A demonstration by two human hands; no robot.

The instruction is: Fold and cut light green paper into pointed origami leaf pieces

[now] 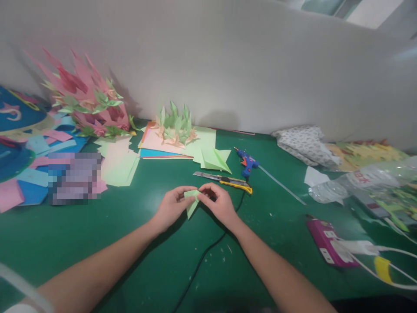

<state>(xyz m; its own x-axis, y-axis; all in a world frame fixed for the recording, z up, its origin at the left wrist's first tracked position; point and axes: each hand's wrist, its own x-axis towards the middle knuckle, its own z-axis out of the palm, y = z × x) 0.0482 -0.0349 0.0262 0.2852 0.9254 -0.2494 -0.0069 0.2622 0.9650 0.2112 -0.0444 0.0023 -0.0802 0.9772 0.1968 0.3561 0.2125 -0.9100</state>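
Observation:
Between both hands is a small piece of light green paper (192,208), folded to a downward point. My left hand (172,206) pinches its left side with thumb and fingers. At the upper right edge, my right hand (217,202) grips the same paper, its fingertips close to those of the left. Just beyond the hands lies a yellow utility knife (233,181) with its blade out. Past the knife, a folded light green paper shape (215,160) rests on flat sheets. A blue glue gun (247,162) with a long glue stick (283,184) lies to the right.
A black cord (208,250) crosses the green table (146,269). On the right are a purple power strip (329,243) with white cables and a clear plastic bottle (355,182). Paper crowns (177,126) stand at the back by the wall. Loose paper sheets (122,167) lie left.

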